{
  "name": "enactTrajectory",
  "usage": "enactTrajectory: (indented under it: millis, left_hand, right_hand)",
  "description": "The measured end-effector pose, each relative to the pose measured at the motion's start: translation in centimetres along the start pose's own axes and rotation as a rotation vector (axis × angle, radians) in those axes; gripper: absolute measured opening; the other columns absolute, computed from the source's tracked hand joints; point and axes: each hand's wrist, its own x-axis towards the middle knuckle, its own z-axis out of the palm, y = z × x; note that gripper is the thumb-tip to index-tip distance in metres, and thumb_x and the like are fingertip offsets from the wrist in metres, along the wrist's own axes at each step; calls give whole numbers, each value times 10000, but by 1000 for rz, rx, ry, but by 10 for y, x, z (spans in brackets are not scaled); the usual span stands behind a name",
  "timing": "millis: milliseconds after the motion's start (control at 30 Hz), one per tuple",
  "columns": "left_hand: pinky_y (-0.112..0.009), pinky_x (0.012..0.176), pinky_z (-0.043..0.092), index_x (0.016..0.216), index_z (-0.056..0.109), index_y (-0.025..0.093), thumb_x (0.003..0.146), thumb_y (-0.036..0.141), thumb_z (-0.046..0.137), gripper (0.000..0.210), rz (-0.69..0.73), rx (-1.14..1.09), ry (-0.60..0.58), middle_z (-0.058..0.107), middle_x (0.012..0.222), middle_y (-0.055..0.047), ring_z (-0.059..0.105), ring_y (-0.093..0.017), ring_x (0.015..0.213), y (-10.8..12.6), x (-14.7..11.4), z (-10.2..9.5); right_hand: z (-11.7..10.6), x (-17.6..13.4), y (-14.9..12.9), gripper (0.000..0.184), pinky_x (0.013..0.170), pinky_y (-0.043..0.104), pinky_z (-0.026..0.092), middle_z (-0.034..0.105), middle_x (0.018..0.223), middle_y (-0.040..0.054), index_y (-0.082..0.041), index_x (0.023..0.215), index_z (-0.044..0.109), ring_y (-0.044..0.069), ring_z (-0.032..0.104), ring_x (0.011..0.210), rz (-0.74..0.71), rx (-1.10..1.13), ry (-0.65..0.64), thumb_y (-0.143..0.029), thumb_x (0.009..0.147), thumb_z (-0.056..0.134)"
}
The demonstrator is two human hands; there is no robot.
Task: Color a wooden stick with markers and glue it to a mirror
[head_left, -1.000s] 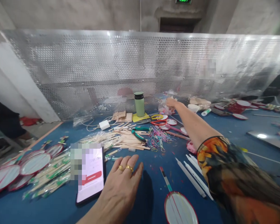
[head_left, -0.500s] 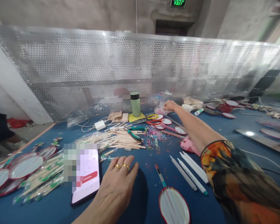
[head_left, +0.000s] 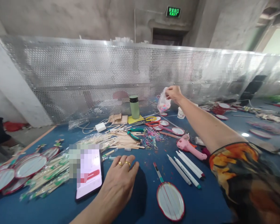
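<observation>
At the far side of the table my right hand is closed on the top of a clear plastic bag. Small pink, orange and other coloured pieces lie in the bottom of the bag, too small to name; it hangs upright. My left hand, with two gold rings, rests on the blue table beside a phone with its screen lit. Its fingers are loosely bent and slightly apart, holding nothing that I can see. To its right lies a small round paddle with a red rim and a striped handle.
Several white markers, a pink glue gun, pliers, wooden sticks and coloured bands cover the middle. A green bottle and paper cup stand before a perforated metal screen. Red-rimmed discs are stacked left.
My right hand has risen, lifting the plastic bag up from the table. My left hand stays resting by the phone. The view has tilted up slightly.
</observation>
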Motion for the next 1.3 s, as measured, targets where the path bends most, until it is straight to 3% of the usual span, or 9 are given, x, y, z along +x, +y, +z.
enactTrajectory:
  millis: [167, 400, 600, 700, 767, 900, 1033, 1133, 1300]
  left_hand:
    - [-441, 805, 530, 996, 666, 168, 841, 16, 509, 267, -27, -7, -26, 690, 1091, -138, 645, -271, 901, 0, 1, -1]
    - [-445, 834, 544, 1031, 634, 168, 921, 49, 443, 251, -137, -79, 61, 675, 1086, -135, 641, -274, 969, -7, 5, -6]
    - [-443, 1020, 496, 1164, 569, 174, 960, 102, 411, 268, -259, -154, 312, 629, 1189, -149, 597, -262, 1173, -14, 12, -23]
    - [-412, 1050, 482, 1353, 486, 153, 952, 86, 379, 420, -137, -212, 204, 593, 1357, -176, 564, -256, 1273, -7, 12, -27]
    - [-408, 923, 537, 1393, 461, 114, 923, 84, 388, 476, -119, -204, 94, 681, 1214, -180, 657, -262, 1105, -3, 11, -27]
    - [-436, 718, 513, 1195, 611, 96, 839, 97, 444, 393, -132, -97, -135, 717, 760, -95, 672, -267, 705, 1, 9, -26]
    - [-433, 733, 468, 989, 683, 146, 858, 112, 466, 257, -108, -41, -278, 722, 840, -110, 673, -264, 743, 4, 11, -31]
    - [-439, 746, 451, 827, 679, 165, 865, 102, 466, 225, -97, -26, -414, 710, 830, -109, 669, -267, 757, 7, 13, -35]
    - [-451, 764, 444, 880, 699, 160, 860, 103, 494, 214, -47, -40, -544, 706, 898, -125, 660, -277, 798, 8, 12, -36]
  right_hand:
    - [-13, -37, -32, 75, 597, 243, 572, 676, 694, 58, -103, 854, 693, 166, 680, 680, -69, 91, -144, -124, 806, 639]
    - [-25, -123, -77, 121, 687, 250, 520, 671, 703, 9, -149, 783, 696, 144, 642, 684, -277, 175, -378, -92, 747, 595]
    - [-10, -226, -77, 201, 772, 282, 458, 679, 873, 65, -150, 883, 700, 170, 617, 833, -990, -68, -650, -79, 835, 519]
    - [-8, -259, -79, 247, 735, 301, 432, 659, 869, 91, -149, 888, 687, 189, 578, 838, -1188, -153, -623, -70, 919, 455]
    - [-11, -270, -81, 238, 731, 323, 419, 655, 865, 93, -146, 897, 680, 201, 559, 829, -1263, -221, -596, -53, 919, 462]
    - [-21, -279, -81, 190, 773, 348, 413, 655, 962, 114, -146, 854, 686, 205, 560, 853, -1220, -367, -565, -34, 870, 533]
    - [-28, -285, -88, 159, 763, 349, 404, 666, 982, 130, -131, 785, 691, 211, 570, 854, -1131, -461, -586, -49, 847, 570]
    - [-32, -285, -99, 189, 672, 312, 369, 683, 866, 87, -138, 736, 694, 163, 545, 705, -1104, -425, -760, -70, 853, 561]
    - [-34, -272, -115, 242, 576, 270, 287, 649, 656, 19, -149, 985, 715, 137, 525, 598, -917, -336, -777, -99, 902, 494]
